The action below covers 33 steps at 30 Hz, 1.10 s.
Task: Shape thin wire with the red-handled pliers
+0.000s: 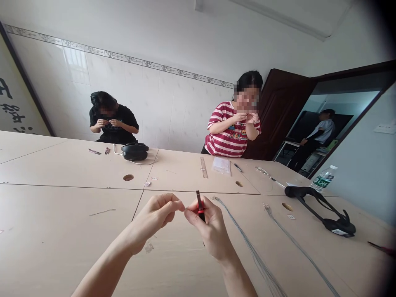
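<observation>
Above the near table, my left hand is closed in a pinch, thumb against fingertips. What lies between those fingertips is too small to make out. My right hand wraps round a small black tool with a red part, its dark flat end pointing up. The thumb and finger of this hand nearly meet the left fingertips. Right of my hands lies a bundle of thin grey wires with small metal ends, and a second wire bundle lies farther right. A short thin wire rests to the left.
Across the joined tables are a black headset, a ruler, a plastic bag and a pen. At right stand a water bottle and a black head strap. Two people work opposite; another stands beyond the doorway.
</observation>
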### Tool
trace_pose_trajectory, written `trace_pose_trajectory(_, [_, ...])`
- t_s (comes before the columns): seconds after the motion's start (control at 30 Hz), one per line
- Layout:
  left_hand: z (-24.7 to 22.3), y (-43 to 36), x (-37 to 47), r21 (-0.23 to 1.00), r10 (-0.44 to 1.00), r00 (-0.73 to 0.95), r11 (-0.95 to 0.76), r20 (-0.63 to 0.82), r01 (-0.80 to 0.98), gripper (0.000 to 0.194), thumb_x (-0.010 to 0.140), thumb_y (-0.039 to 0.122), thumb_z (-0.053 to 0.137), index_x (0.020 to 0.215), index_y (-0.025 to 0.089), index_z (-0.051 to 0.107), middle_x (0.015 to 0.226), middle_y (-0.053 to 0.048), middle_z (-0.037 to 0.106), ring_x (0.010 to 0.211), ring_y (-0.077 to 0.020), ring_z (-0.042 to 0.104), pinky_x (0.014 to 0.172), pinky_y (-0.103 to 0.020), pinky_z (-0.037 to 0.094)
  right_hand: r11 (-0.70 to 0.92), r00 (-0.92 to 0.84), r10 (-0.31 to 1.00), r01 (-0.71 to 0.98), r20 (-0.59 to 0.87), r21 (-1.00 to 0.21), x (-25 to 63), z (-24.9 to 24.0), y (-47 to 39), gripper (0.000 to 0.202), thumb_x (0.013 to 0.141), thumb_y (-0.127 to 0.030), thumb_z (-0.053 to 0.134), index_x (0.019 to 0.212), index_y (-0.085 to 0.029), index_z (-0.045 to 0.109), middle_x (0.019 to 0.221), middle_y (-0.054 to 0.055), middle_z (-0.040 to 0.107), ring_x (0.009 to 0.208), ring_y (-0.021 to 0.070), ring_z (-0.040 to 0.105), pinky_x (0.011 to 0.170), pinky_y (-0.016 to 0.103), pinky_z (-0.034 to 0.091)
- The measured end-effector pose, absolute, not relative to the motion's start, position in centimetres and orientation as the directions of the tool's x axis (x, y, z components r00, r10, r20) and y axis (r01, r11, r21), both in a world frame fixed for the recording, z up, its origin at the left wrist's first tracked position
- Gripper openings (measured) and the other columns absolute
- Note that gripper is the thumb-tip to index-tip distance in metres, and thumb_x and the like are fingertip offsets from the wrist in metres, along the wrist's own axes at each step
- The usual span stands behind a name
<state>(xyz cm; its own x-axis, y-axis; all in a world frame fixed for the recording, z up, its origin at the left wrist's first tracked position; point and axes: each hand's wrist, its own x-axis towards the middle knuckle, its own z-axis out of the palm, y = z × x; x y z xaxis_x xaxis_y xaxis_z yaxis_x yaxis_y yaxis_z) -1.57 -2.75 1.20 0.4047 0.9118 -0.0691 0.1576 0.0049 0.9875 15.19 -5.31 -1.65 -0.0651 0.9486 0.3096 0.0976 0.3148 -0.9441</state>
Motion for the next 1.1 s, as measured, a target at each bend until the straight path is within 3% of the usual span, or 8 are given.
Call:
trace_pose_trajectory(0.37, [0.90,-2.22,-1.89,0.986,0.943,0.331,-0.014,-0.042,0.167,0.023,0.081,0.039,0.060,0.071,0.018,0.056,0.054,0.009,0.025,0.053,-0.0088,0.015,0.050,-0.026,0.012,0.329,-0.065,0.944,0.146,0.323,-0.933,14.77,-1.87,-5.34,0.023,0.086,-0.030,0.061,0.070,-0.019,0.048,0.064,-0.005,0.039,0.063,0.0106,0.033,0.060,0.024,0.028])
trace_pose_trajectory(0.6, [1.19,-2.33,-1.83,0.981,0.923,0.376,0.004,-0.079,0.196,0.021,0.078,0.033,0.060,0.066,0.017,0.057,0.051,0.009,0.025,0.052,-0.0080,0.015,0.050,-0.027,0.012,0.335,-0.073,0.942,0.157,0.328,-0.929,14.91,-1.89,-5.11,0.023,0.087,-0.033,0.060,0.071,-0.019,0.049,0.065,-0.005,0.041,0.064,0.0106,0.035,0.061,0.024,0.030])
trace_pose_trajectory(0.8, [0.80,-2.07,-1.94,0.985,0.920,0.386,-0.005,-0.064,0.174,0.021,0.079,0.036,0.061,0.070,0.017,0.059,0.051,0.009,0.026,0.051,-0.0077,0.015,0.050,-0.026,0.012,0.334,-0.084,0.942,0.152,0.325,-0.930,14.78,-1.87,-5.06,0.024,0.086,-0.034,0.061,0.072,-0.019,0.050,0.064,-0.005,0.039,0.062,0.0100,0.034,0.059,0.023,0.030])
trace_pose_trajectory(0.97, [0.66,-1.93,-2.02,0.983,0.927,0.370,-0.006,-0.063,0.181,0.023,0.080,0.037,0.061,0.069,0.017,0.058,0.051,0.010,0.026,0.051,-0.0075,0.014,0.050,-0.026,0.011,0.310,-0.086,0.950,0.159,0.300,-0.937,14.98,-1.77,-5.08,0.021,0.086,-0.039,0.061,0.083,-0.019,0.058,0.067,-0.004,0.043,0.062,0.0101,0.036,0.058,0.023,0.031])
trace_pose_trajectory(1.1, [0.65,-1.89,-2.00,0.983,0.929,0.365,-0.005,-0.064,0.185,0.022,0.079,0.036,0.062,0.069,0.017,0.058,0.052,0.009,0.027,0.051,-0.0075,0.014,0.050,-0.026,0.011,0.317,-0.084,0.948,0.176,0.307,-0.932,15.22,-1.79,-5.05,0.021,0.087,-0.038,0.060,0.080,-0.019,0.057,0.064,-0.005,0.042,0.060,0.0100,0.035,0.057,0.024,0.029])
